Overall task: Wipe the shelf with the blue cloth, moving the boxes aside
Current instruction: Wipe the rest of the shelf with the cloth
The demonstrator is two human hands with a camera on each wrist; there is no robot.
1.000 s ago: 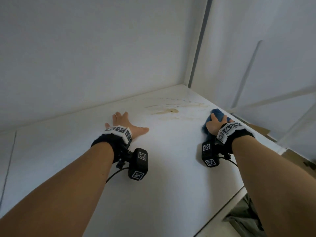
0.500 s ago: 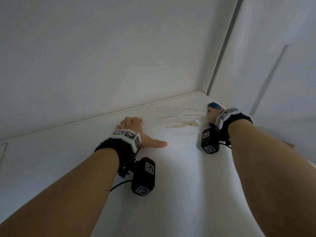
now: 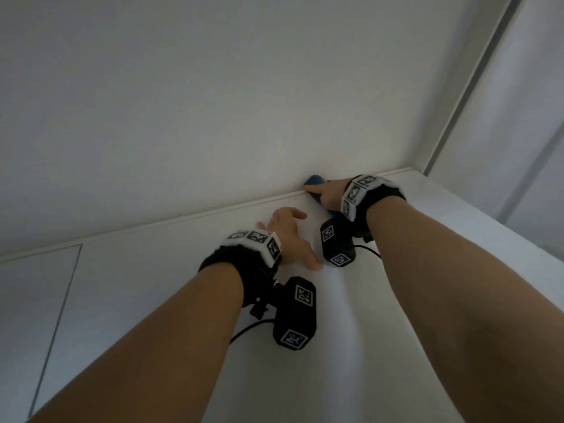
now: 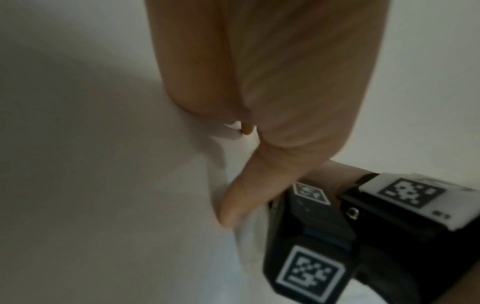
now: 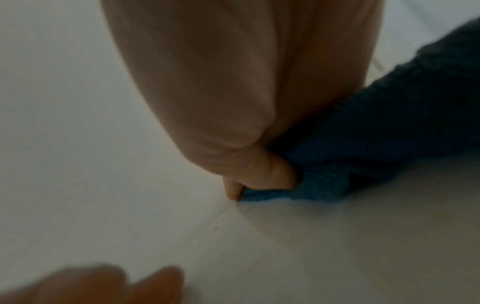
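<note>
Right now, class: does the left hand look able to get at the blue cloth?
Probably yes: the left hand rests open on the shelf beside the cloth, which the right hand already holds.

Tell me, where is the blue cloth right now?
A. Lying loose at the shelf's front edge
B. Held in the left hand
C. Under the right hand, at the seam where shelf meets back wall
C: the right hand presses the blue cloth against the back seam of the shelf.

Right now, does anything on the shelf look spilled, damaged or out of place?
Nothing stands out. The visible shelf looks plain white; the right hand presses the blue cloth into its back edge, and the left hand rests flat nearby.
</note>
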